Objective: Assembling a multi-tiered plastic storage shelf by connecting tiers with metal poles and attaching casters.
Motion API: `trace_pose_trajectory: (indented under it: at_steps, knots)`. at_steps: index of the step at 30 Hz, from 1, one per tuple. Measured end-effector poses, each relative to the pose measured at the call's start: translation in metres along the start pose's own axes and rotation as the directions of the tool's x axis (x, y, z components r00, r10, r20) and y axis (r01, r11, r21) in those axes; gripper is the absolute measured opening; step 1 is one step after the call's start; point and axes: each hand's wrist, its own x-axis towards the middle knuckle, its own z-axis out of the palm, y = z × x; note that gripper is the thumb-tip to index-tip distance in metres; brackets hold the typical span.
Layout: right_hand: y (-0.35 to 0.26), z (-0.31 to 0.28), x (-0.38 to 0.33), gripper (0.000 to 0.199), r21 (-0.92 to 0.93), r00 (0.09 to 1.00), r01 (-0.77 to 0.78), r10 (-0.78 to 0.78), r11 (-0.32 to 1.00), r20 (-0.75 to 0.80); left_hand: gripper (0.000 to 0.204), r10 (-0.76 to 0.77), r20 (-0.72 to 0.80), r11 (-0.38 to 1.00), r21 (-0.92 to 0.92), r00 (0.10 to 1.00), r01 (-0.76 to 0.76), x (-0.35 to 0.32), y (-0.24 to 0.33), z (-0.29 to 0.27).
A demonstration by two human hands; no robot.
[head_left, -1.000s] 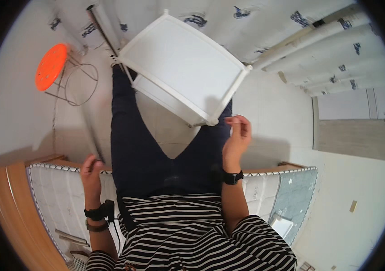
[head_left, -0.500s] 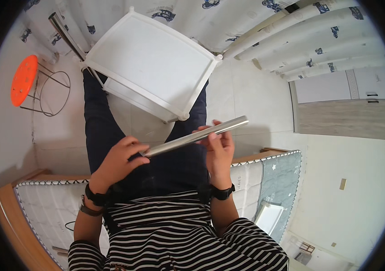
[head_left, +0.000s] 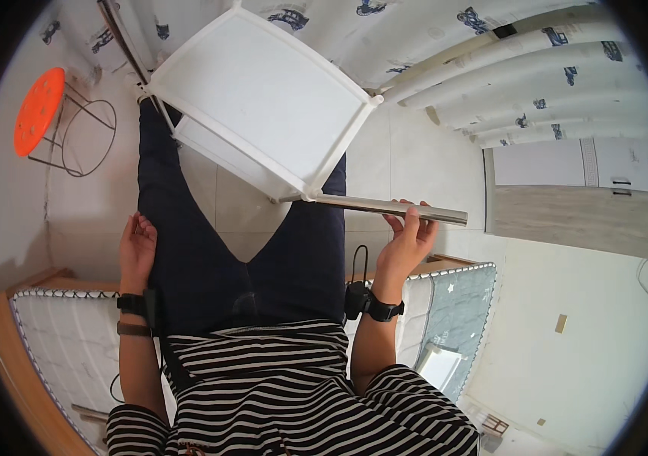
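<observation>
Since half a second ago, my left hand (head_left: 138, 249) has let go of the metal tube (head_left: 391, 207) and rests open on my left thigh. My right hand (head_left: 407, 242) alone grips the tube, fingers curled over it. Its far end meets a corner of the white plastic shelf (head_left: 259, 102) over my knees.

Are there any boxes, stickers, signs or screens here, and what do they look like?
No boxes, signs or lit screens show clearly.
Tag: small yellow rectangle low on the right wall.
Watch: black, on the right hand's wrist; its face is hidden.
Curtain: white with little blue car pictures, top right.
</observation>
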Motion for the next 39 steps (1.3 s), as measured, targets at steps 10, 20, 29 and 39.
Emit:
trace_pose_trajectory:
  at_steps: [10,20,29,39]
  knots:
    - [0.0,0.004,0.009,0.028,-0.033,0.999,0.014,-0.012,0.999,0.052,0.017,0.01,-0.001,0.994,0.105,1.0,-0.01,0.005,-0.008,0.007]
    - [-0.007,0.024,0.004,0.027,-0.083,0.973,0.151,-0.133,0.985,0.19,0.017,-0.009,-0.014,0.994,0.107,1.0,0.01,0.007,-0.009,0.009]
    - [-0.001,0.051,-0.016,0.023,-0.045,0.873,0.242,-0.197,0.969,0.445,0.016,0.0,-0.034,0.991,0.13,0.999,0.005,0.009,-0.009,0.008]
    - [0.006,0.049,-0.015,0.017,-0.025,0.885,0.269,-0.237,0.963,0.402,0.016,0.011,-0.033,0.99,0.144,0.999,-0.006,0.007,-0.008,0.009]
